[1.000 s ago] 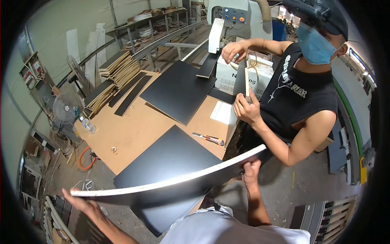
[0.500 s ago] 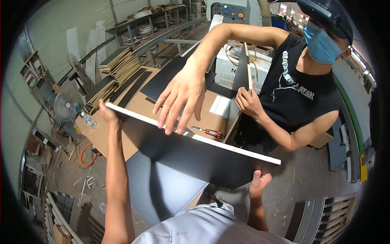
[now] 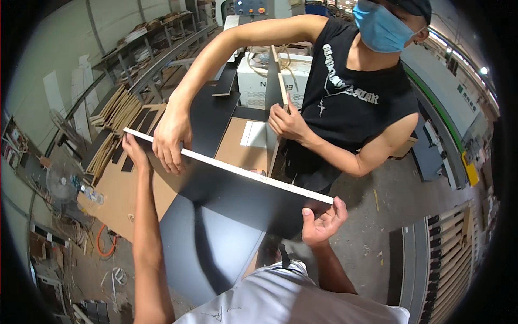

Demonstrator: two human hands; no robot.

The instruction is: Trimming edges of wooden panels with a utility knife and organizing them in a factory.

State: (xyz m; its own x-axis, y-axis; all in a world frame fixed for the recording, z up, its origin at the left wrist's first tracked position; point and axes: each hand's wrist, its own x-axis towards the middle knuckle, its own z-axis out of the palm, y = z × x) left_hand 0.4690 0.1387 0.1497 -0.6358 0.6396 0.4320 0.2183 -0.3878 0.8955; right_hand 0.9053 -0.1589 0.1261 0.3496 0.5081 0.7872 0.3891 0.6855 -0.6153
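A black board panel (image 3: 243, 195) with a pale raw edge stands tilted in front of me. My left hand (image 3: 137, 152) grips its left end. At the other end, my right hand (image 3: 325, 220) is closed on the lower corner, thumb against the black face and fingers round the end. A co-worker's hand (image 3: 174, 137) hangs over the panel's top edge near its left end, fingers down the face. With the other hand (image 3: 288, 120) that person holds a second dark panel (image 3: 276, 86) upright. A large dark sheet (image 3: 221, 243) lies below my panel.
Black boards (image 3: 211, 119) and a white rectangular piece (image 3: 253, 133) lie on the brown table top (image 3: 113, 189). Several stacked strips (image 3: 113, 110) sit at its far left, near a fan (image 3: 62, 178) and a bottle (image 3: 90, 193). A roller rack (image 3: 450, 259) stands at right.
My view has shifted. The co-worker's hand has come down over the panel's top edge, nearer my left hand. My right hand has moved up at its end. The utility knife is now mostly hidden.
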